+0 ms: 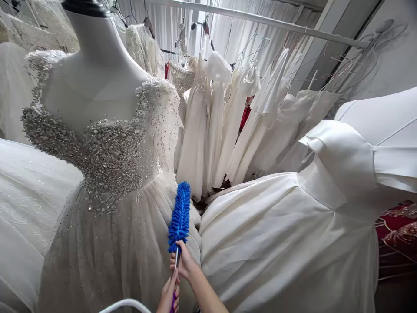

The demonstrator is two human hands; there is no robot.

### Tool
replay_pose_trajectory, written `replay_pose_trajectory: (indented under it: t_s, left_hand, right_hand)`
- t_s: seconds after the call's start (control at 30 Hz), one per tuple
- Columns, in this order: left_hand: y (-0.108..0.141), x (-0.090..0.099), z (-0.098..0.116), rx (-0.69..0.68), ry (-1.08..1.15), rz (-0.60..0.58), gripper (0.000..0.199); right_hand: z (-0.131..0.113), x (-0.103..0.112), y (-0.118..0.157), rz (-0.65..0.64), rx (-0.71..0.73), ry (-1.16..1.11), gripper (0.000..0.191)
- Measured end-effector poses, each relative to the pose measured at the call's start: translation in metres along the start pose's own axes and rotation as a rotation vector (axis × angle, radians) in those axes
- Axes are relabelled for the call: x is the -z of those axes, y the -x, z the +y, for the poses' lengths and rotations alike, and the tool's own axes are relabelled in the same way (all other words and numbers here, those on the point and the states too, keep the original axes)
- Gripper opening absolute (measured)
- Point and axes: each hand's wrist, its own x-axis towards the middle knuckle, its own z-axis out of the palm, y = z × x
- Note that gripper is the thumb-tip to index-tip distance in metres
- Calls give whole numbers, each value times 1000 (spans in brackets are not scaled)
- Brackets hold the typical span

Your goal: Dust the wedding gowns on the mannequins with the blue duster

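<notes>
A duster (pixel 179 215) with a fluffy blue head, a metal rod and a purple handle points up and away from me in the lower middle. My left hand (pixel 169 290) wraps around its handle near the bottom edge. Higher up, just below the blue head, my right hand (pixel 183 261) closes on the rod. The head stands in front of the skirt side of a beaded wedding dress (pixel 114 161) on a mannequin; whether it touches the fabric I cannot tell.
To the right, a plain satin wedding dress (pixel 276 221) covers another mannequin. Several white gowns (pixel 224 130) hang behind from a metal rail (pixel 260 19). A white curved tube (pixel 125 303) shows at the bottom edge. Red embroidered fabric (pixel 399 230) lies at the far right.
</notes>
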Motion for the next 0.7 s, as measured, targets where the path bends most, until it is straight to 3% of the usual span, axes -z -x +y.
replay_pose_trajectory:
  t_s: [0.1, 0.2, 0.3, 0.4, 0.5, 0.6, 0.7]
  left_hand:
    - [-3, 1, -14, 29, -110, -11, 67]
    - [3, 0, -6, -22, -184, 5, 67]
    - [10, -2, 25, -146, -205, 1, 62]
    - [11, -1, 64, -313, -186, -9, 60]
    - [6, 4, 87, -373, -130, -17, 59]
    - [-2, 13, 80, -308, -70, 22, 61]
    - [-10, 18, 53, -228, -53, 43, 63]
  right_hand:
    - [13, 23, -1, -38, -103, -137, 56]
    - [8, 23, 2, -48, -97, -146, 55]
    - [-18, -1, 9, -132, -22, -116, 53]
    - [-53, -39, 13, -229, 111, -36, 51]
    - [-73, -72, 11, -173, 102, 76, 52]
    - [-66, -82, 1, -114, 22, 139, 52]
    - [-42, -63, -9, -50, -43, 101, 50]
